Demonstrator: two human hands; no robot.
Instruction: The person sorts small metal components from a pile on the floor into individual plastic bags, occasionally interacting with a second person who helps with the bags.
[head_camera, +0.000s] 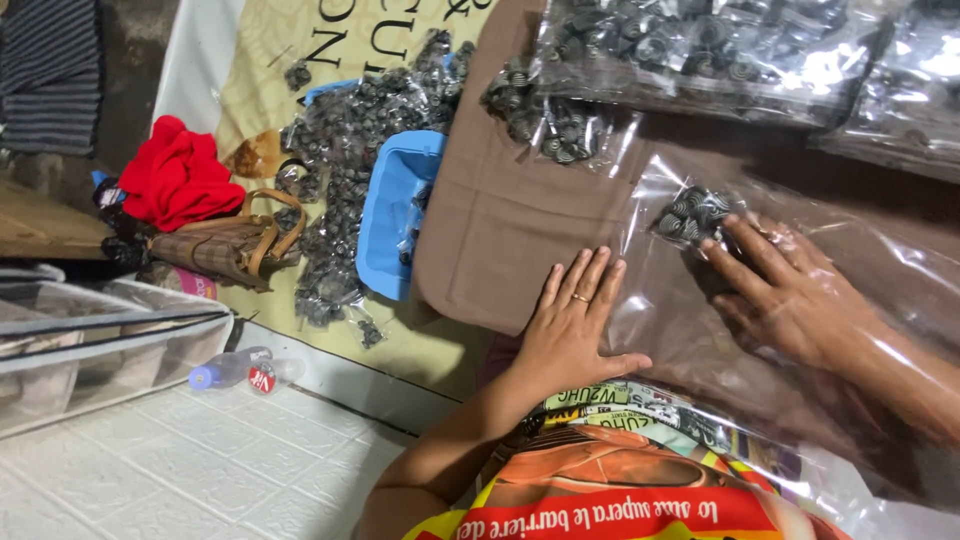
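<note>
- White tiled floor fills the near left, with a grey fabric storage box on it and a clear plastic bottle with a blue cap lying on its side just beside the box.
- Farther back lies a crumpled red cloth, and near it a brown woven handbag lies on the edge of a cream printed mat.
- On that mat a heap of small dark coiled pieces is spread out, with a light blue plastic tray tipped against its right side.
- To the right of the tray a brown cloth covers the working surface.
- My left hand lies flat and open on the near edge of the brown cloth, fingers spread, a ring on one finger, holding nothing; its thumb side touches the edge of a large clear plastic bag.
- My right hand is inside that bag, seen through the film, fingers stretched toward a small cluster of dark coiled pieces at the bag's far end; the fingertips touch the cluster without closing around it.
- At the far right, filled clear bags of the same pieces lie in a row.
</note>
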